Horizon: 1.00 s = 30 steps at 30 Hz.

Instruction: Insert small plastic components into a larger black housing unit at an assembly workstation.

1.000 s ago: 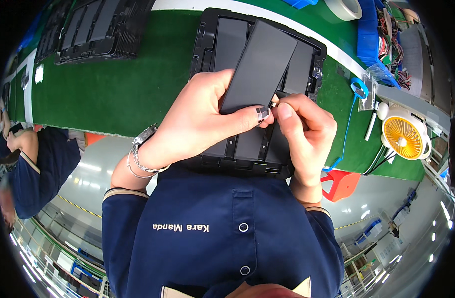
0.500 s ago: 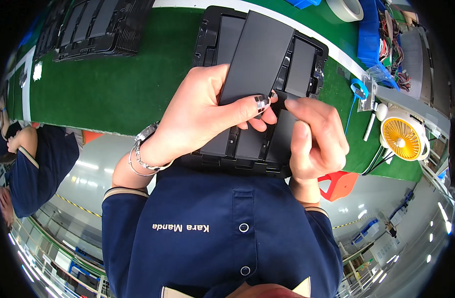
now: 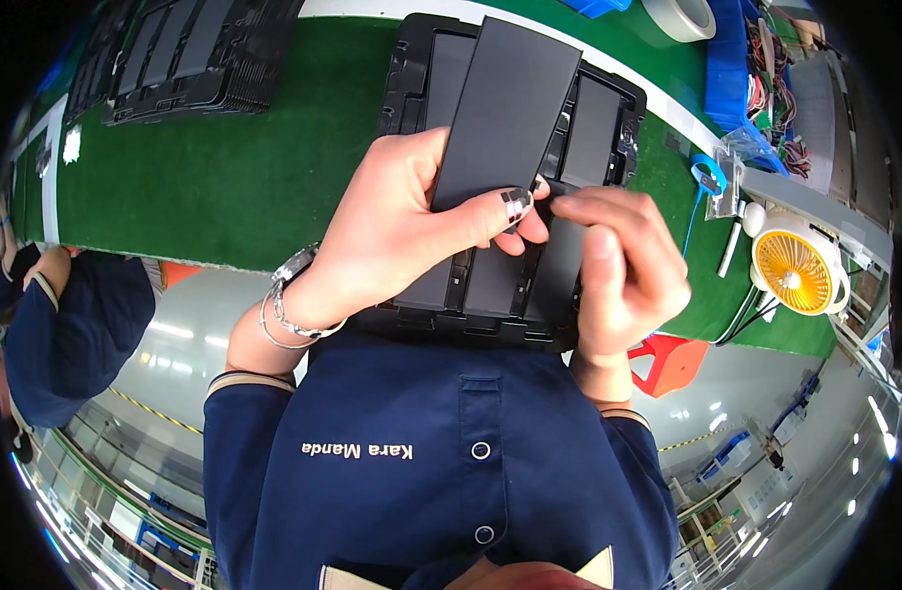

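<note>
My left hand [image 3: 387,221] grips a dark grey, flat rectangular panel [image 3: 510,108], thumb across its near end and fingertips showing past its right edge. The panel is tilted above a black moulded tray [image 3: 402,98], whose compartments hold similar dark panels [image 3: 594,128]. Close to the panel's near right corner is my right hand [image 3: 633,265], its fingers bent and drawn together, slightly blurred. The fingertips meet a small dark piece [image 3: 557,188] beside the corner; its kind, and whether they hold it, is hard to see.
The tray rests on a green tabletop [image 3: 215,187]. Stacked black trays [image 3: 195,69] stand at far left. To the right are a yellow-and-white fan [image 3: 793,273], a blue bin [image 3: 731,88] of wires, a tape roll [image 3: 682,15] and a red stool [image 3: 672,364]. Another person [image 3: 72,334] is at left.
My right hand's fingers have shifted slightly left at the panel's corner, and its thumb has dropped a little. My left hand keeps hold of the panel. The other person at left has moved slightly.
</note>
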Motion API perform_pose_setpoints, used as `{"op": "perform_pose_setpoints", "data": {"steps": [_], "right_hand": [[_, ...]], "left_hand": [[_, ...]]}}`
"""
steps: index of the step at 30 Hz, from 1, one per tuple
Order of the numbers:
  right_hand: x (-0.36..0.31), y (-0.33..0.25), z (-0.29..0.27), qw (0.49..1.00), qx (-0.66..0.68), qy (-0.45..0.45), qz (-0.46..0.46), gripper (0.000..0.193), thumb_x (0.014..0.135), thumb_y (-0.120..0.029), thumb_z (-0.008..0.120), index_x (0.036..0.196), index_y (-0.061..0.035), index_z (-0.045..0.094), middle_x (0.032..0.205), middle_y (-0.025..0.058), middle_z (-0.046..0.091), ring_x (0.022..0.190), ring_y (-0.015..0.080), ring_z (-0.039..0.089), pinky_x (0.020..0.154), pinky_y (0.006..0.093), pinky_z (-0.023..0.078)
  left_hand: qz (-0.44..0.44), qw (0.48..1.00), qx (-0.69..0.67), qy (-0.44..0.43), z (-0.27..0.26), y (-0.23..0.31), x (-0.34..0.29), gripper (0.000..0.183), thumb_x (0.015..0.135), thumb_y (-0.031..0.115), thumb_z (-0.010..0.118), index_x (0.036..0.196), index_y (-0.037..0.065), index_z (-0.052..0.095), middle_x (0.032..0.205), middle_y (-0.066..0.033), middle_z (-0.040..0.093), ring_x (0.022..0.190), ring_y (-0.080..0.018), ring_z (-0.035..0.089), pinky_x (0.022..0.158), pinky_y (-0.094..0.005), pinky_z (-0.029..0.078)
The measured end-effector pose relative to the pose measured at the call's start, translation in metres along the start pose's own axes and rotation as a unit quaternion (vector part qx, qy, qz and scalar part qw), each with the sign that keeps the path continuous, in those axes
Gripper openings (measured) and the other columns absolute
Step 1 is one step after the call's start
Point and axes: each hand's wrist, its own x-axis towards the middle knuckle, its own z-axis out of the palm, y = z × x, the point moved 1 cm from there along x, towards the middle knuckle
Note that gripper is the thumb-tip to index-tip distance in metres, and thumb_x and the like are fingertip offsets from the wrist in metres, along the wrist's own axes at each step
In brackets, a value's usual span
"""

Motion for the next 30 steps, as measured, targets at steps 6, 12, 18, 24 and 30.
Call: {"op": "perform_pose_setpoints", "data": {"steps": [6,12,18,24,30], "right_hand": [[-0.002,0.001,0.002,0.974,0.103,-0.069,0.189,0.009,0.085,-0.004,0.064,0.079,0.0029,0.066,0.069,0.0061,0.061,0.057,0.0074,0.049,0.051,0.0236,0.035],[-0.005,0.004,0.009,0.966,0.126,-0.077,0.213,0.01,0.086,-0.005,0.063,0.08,0.0025,0.066,0.068,0.0046,0.061,0.058,0.0083,0.051,0.052,0.0236,0.037],[-0.007,0.003,0.01,0.966,0.091,-0.08,0.229,0.011,0.087,-0.006,0.064,0.08,0.0024,0.066,0.068,0.0039,0.061,0.056,0.0076,0.048,0.051,0.0239,0.036],[-0.007,0.006,0.011,0.969,0.089,-0.075,0.216,0.012,0.087,-0.008,0.064,0.08,0.002,0.066,0.065,0.003,0.06,0.053,0.0073,0.046,0.05,0.0244,0.034],[-0.007,0.007,0.011,0.968,0.083,-0.081,0.221,0.013,0.088,-0.009,0.064,0.081,0.002,0.066,0.065,0.0029,0.06,0.053,0.0074,0.045,0.05,0.0244,0.034]], "left_hand": [[0.015,0.999,0.05,0.003,0.002,0.0,-0.002,0.014,0.09,0.002,0.06,0.102,-0.005,0.063,0.08,-0.0102,0.068,0.072,-0.0127,0.066,0.066,-0.0253,0.055],[0.028,0.991,0.13,0.005,0.002,0.0,-0.004,0.011,0.088,-0.001,0.059,0.098,-0.004,0.062,0.078,-0.0076,0.067,0.071,-0.0109,0.064,0.065,-0.0246,0.054],[0.04,0.982,0.183,0.02,0.004,0.0,-0.005,0.012,0.086,-0.001,0.06,0.098,-0.002,0.062,0.077,-0.0051,0.067,0.071,-0.009,0.064,0.065,-0.0236,0.053],[0.046,0.977,0.207,0.02,0.004,0.003,-0.005,0.012,0.084,-0.001,0.062,0.096,-0.002,0.063,0.076,-0.0041,0.068,0.069,-0.0078,0.063,0.063,-0.0232,0.053],[0.042,0.973,0.227,0.021,0.004,0.003,-0.004,0.012,0.084,-0.001,0.062,0.096,-0.002,0.063,0.076,-0.0044,0.068,0.07,-0.0077,0.064,0.063,-0.0232,0.053]]}}
